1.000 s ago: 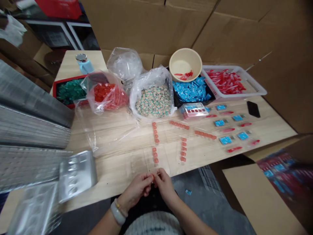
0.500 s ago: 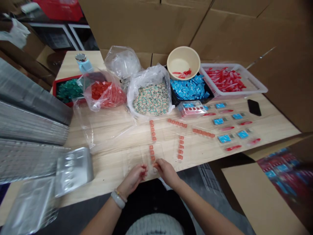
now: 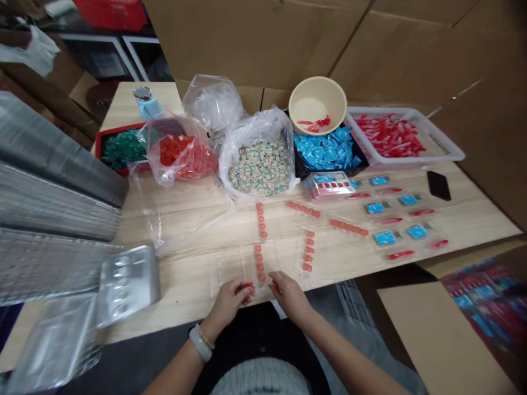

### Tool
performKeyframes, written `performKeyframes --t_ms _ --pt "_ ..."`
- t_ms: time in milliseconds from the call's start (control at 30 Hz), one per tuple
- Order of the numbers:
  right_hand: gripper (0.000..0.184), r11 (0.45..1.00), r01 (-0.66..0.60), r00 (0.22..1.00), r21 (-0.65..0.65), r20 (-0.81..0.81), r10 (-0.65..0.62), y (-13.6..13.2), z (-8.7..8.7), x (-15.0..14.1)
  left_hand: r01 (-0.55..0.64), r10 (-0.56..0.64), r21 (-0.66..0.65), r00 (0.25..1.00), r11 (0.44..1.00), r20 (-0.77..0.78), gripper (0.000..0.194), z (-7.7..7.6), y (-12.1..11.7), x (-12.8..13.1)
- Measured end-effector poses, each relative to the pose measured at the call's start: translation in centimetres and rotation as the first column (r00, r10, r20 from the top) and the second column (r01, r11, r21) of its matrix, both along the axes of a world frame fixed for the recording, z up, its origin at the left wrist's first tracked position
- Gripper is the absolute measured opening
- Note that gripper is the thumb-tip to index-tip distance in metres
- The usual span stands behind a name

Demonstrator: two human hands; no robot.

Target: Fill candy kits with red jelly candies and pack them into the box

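Note:
My left hand (image 3: 233, 296), with a pale bracelet at its wrist, is closed at the table's front edge. A small orange-red piece (image 3: 250, 285) shows at its fingertips. Just right of it, my right hand (image 3: 288, 293) has its fingers curled but apart, and I see nothing between them. Between and beyond the hands lies a clear plastic tray (image 3: 270, 258) with a column of orange-red pieces (image 3: 258, 258) in its slot. Further trays hold similar rows of pieces (image 3: 308, 249), (image 3: 348, 227). An unfilled clear tray (image 3: 230, 266) lies beyond my left hand.
Bags of red pieces (image 3: 177, 153) and small printed packets (image 3: 259, 167) stand at the back. Beside them are blue packets (image 3: 325, 151), a cream bowl (image 3: 317, 99) and a white basket (image 3: 444, 148). Stacked clear trays (image 3: 127, 285) occupy the left; a phone (image 3: 438, 185) lies right.
My right hand has drawn back slightly from the near end of the tray's column, where a piece now sits. An orange-red piece now shows in my left fingers. The view has shifted slightly.

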State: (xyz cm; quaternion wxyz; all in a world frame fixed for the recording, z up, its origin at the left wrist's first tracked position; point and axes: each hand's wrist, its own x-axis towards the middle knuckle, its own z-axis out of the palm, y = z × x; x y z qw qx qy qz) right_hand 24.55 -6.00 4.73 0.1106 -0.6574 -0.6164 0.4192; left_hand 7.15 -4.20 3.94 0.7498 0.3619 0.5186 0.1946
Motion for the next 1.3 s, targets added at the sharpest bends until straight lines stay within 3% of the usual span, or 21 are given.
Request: performKeyframes --t_ms 67,100,200,267,400,467,533,600,667,733,833,900,1100,1233,1300 --pt "0.02 0.972 0.199 0.954 -0.123 -0.204 -0.221 -1.1 0.7 -0.4 0.043 -0.041 0.02 0.997 0.999 -0.061 0.02 0.3 -0.3 0.7" --pt "0.023 0.928 0.276 0.885 -0.25 -0.311 -0.347 -1.7 0.9 -0.6 0.071 -0.066 0.059 0.993 0.996 -0.095 0.02 0.5 -0.4 1.0" --pt "0.033 0.706 0.348 0.567 -0.616 -0.462 -0.682 -2.8 0.8 -1.1 0.219 -0.166 0.307 0.968 0.926 -0.189 0.018 1.2 -0.9 2.2" --pt "0.035 0.612 0.351 0.42 -0.709 -0.465 -0.78 -3.3 0.4 -1.0 0.317 -0.223 0.433 0.941 0.844 -0.255 0.018 1.4 -1.2 2.8" --pt "0.033 0.556 0.371 0.34 -0.744 -0.449 -0.827 -3.6 -1.0 -0.3 0.422 -0.281 0.465 0.896 0.779 -0.343 0.017 1.1 -1.7 3.4" --pt "0.028 0.585 0.386 0.385 -0.713 -0.451 -0.805 -3.3 -1.8 0.1 0.438 -0.279 0.478 0.887 0.762 -0.368 0.016 0.5 -1.7 3.7" --pt "0.021 0.681 0.469 0.549 -0.562 -0.419 -0.723 -2.9 -2.6 0.4 0.454 -0.245 0.497 0.87 0.739 -0.429 0.017 -0.2 -1.7 4.0" --pt "0.013 0.812 0.515 0.75 -0.276 -0.314 -0.582 -2.6 -3.2 0.6 0.506 -0.219 0.511 0.826 0.694 -0.52 0.019 -0.9 -1.7 4.3" --pt "0.011 0.902 0.429 0.883 -0.041 -0.189 -0.429 -2.6 -3.6 0.8 0.571 -0.207 0.515 0.773 0.639 -0.6 0.021 -1.6 -1.9 4.6" --pt "0.015 0.955 0.295 0.949 0.032 -0.125 -0.289 -2.9 -3.9 0.8 0.621 -0.197 0.515 0.73 0.591 -0.654 0.021 -2.1 -2.1 5.0" --pt "0.02 0.983 0.18 0.982 0.044 -0.075 -0.176 -3.3 -4.0 0.7 0.672 -0.176 0.5 0.676 0.546 -0.716 0.022 -2.7 -2.4 5.4" --pt "0.021 0.985 0.166 0.985 0.052 -0.05 -0.163 -3.4 -3.8 0.6 0.68 -0.17 0.486 0.66 0.549 -0.732 0.023 -3.0 -2.4 5.4" --pt "0.016 0.988 0.149 0.975 0.052 0.161 -0.155 -2.8 -3.1 -0.7 0.468 -0.17 0.549 0.845 0.692 -0.506 0.032 -2.6 -2.5 4.3" --pt "0.016 0.99 0.141 0.958 0.02 0.249 -0.141 -2.5 -3.3 -1.3 0.473 -0.201 0.563 0.856 0.678 -0.476 0.029 -1.6 -1.6 1.1" --pt "0.011 0.986 0.167 0.97 -0.009 0.183 -0.163 -2.6 -3.3 -0.9 0.454 -0.119 0.57 0.841 0.685 -0.527 0.024 -0.9 0.6 -2.1"
